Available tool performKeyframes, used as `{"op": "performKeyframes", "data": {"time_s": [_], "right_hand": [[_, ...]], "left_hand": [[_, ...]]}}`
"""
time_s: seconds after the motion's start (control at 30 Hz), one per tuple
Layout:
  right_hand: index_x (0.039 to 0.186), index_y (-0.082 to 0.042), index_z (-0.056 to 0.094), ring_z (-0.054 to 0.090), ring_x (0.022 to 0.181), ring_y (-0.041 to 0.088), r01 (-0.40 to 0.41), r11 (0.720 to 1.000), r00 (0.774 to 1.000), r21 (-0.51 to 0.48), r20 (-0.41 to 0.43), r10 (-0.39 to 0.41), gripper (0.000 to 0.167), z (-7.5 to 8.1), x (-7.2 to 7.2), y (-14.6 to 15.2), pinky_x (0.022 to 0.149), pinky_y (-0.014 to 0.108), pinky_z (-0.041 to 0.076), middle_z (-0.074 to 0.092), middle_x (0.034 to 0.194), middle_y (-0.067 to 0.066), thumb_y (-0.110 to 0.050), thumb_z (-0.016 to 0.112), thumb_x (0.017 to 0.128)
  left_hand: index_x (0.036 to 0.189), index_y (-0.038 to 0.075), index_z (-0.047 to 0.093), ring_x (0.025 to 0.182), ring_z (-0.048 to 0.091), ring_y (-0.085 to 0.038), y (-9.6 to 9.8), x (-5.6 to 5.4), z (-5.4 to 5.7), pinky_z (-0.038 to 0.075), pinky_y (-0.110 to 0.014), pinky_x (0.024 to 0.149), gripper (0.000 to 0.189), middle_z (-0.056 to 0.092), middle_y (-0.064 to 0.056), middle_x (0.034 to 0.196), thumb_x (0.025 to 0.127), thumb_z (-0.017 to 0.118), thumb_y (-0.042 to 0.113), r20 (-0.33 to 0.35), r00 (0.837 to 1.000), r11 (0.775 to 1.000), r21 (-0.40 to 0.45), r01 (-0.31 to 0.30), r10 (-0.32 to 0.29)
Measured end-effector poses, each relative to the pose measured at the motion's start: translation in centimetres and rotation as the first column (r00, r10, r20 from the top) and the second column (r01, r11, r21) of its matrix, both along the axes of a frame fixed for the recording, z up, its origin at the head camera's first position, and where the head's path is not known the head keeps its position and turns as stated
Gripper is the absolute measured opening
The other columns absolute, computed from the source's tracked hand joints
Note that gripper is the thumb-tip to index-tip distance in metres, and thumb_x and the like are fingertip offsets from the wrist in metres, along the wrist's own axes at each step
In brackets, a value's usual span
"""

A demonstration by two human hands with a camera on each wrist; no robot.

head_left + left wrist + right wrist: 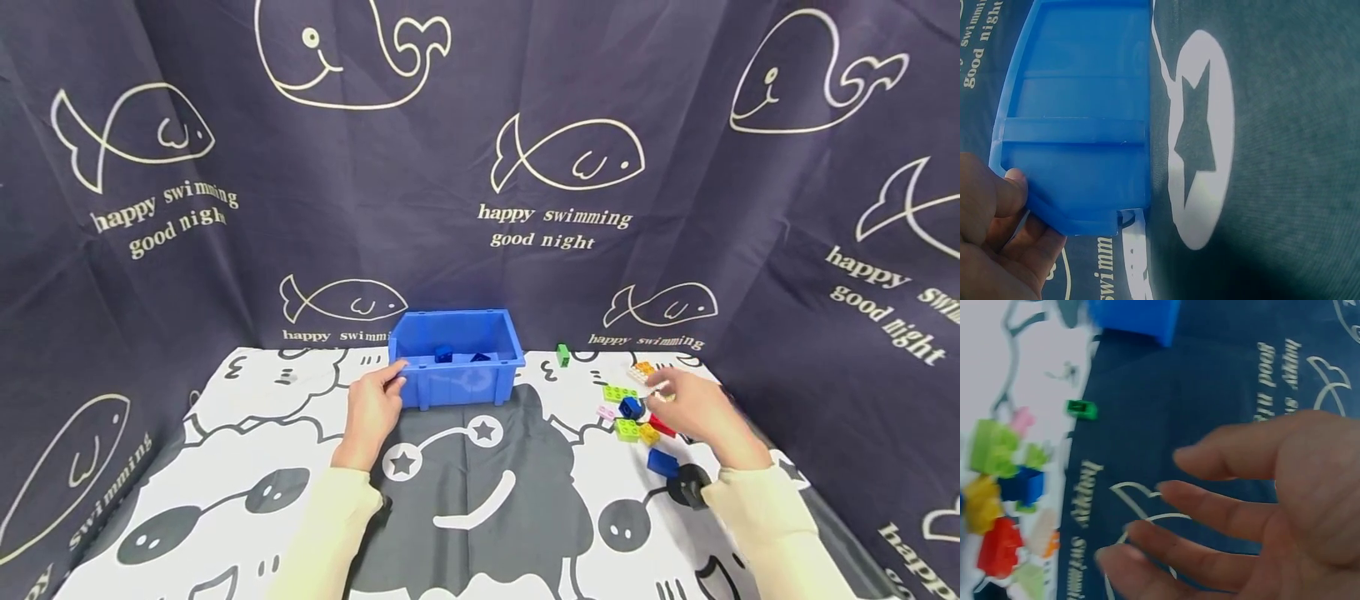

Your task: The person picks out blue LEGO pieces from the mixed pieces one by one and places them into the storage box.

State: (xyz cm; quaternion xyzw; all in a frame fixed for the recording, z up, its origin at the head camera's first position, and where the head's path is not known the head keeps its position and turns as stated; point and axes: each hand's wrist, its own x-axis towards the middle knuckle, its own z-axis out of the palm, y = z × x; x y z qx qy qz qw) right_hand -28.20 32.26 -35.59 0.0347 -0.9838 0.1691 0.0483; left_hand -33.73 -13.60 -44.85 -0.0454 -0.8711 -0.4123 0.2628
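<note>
My left hand (375, 408) grips the front left corner of a blue plastic bin (465, 389), thumb on the rim and fingers under it in the left wrist view. Inside the bin lie dark blue toy bricks (444, 354). At the right, my right hand (693, 408) hovers over a loose group of bricks, its fingers spread and holding nothing in the right wrist view. Closest to it are a red brick (662, 426), a blue brick (631, 407) and an orange brick (644, 367). Lime bricks (620, 393), a yellow brick (648, 434) and a pink brick (606, 412) lie just left.
Another blue brick (663, 463) lies nearer the front. A green brick (562, 355) stands alone between the bin and the group, near the back edge. Dark fabric (450, 225) with fish drawings rises behind and at both sides of the patterned cloth (247, 467).
</note>
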Motion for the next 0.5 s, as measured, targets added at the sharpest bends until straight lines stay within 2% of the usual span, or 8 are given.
{"op": "performKeyframes", "data": {"time_s": [0.13, 0.3, 0.5], "right_hand": [[0.106, -0.004, 0.071, 0.063, 0.078, 0.028, 0.013, 0.999, 0.996, 0.049, 0.09, -0.018, 0.028, -2.2, 0.3, 0.1, 0.071, 0.046, 0.051, 0.072, 0.089, 0.012, -0.024, 0.069, 0.087], [0.092, -0.006, 0.066, 0.059, 0.073, 0.026, 0.014, 0.996, 0.988, 0.085, 0.151, -0.027, 0.019, -4.2, 1.0, 0.1, 0.067, 0.042, 0.047, 0.068, 0.085, 0.009, -0.023, 0.071, 0.083], [0.091, -0.005, 0.066, 0.058, 0.072, 0.026, 0.014, 0.995, 0.968, 0.095, 0.248, -0.038, 0.024, -5.8, 1.4, 0.2, 0.063, 0.04, 0.047, 0.068, 0.083, 0.007, -0.026, 0.075, 0.084]], "left_hand": [[0.122, 0.009, 0.078, 0.115, 0.07, -0.039, -0.1, -0.1, -0.1, 0.054, -0.054, 0.097, 0.032, 0.075, -0.016, 0.118, 0.091, 0.074, 0.002, -0.005, 1.0, 1.0, -0.002, 0.0, 0.0], [0.122, 0.01, 0.078, 0.115, 0.07, -0.039, 0.0, 0.0, -0.1, 0.053, -0.053, 0.098, 0.031, 0.075, -0.016, 0.118, 0.091, 0.074, 0.003, 0.003, 1.0, 1.0, 0.001, 0.001, -0.001], [0.122, 0.01, 0.078, 0.115, 0.07, -0.038, 0.0, 0.0, -0.2, 0.053, -0.053, 0.098, 0.031, 0.075, -0.015, 0.118, 0.092, 0.074, 0.004, 0.009, 1.0, 1.0, 0.002, -0.004, 0.004]]}}
